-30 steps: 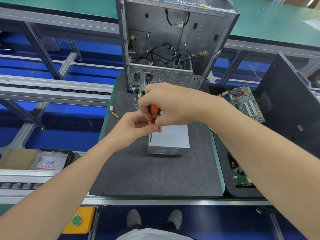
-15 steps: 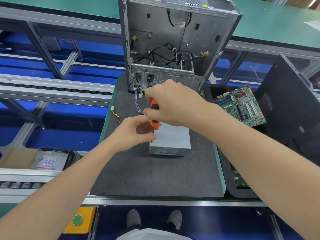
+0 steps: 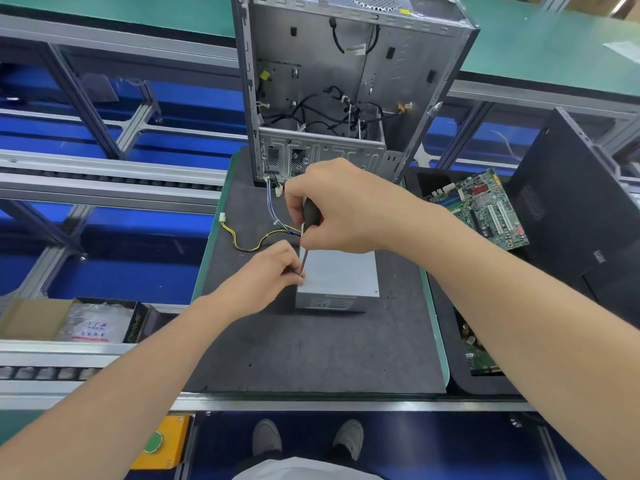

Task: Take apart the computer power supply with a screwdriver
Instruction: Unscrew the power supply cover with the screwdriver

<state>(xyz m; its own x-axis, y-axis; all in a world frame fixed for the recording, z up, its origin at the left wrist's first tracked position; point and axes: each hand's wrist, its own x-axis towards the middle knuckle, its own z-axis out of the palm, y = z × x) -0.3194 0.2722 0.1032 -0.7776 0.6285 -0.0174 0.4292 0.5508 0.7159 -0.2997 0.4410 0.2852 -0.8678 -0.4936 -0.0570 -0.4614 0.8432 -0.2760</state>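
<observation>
A grey metal power supply [image 3: 341,277] lies flat on the dark mat [image 3: 311,348]. Its yellow, black and blue wires [image 3: 263,237] trail off to the left. My right hand [image 3: 343,209] grips the black and orange handle of a screwdriver [image 3: 310,220], held nearly upright. The metal shaft runs down to the near left corner of the power supply's top. My left hand [image 3: 266,275] pinches the lower end of the shaft at that corner, so the tip is hidden.
An open computer case [image 3: 346,88] stands upright behind the power supply. A motherboard [image 3: 485,209] lies in a black tray on the right, beside a black panel [image 3: 571,209]. A cardboard box with a plastic bag [image 3: 90,323] sits at the left.
My left hand has dropped from the handle to the bottom of the shaft. The screwdriver tip has come down onto the near left corner of the power supply.
</observation>
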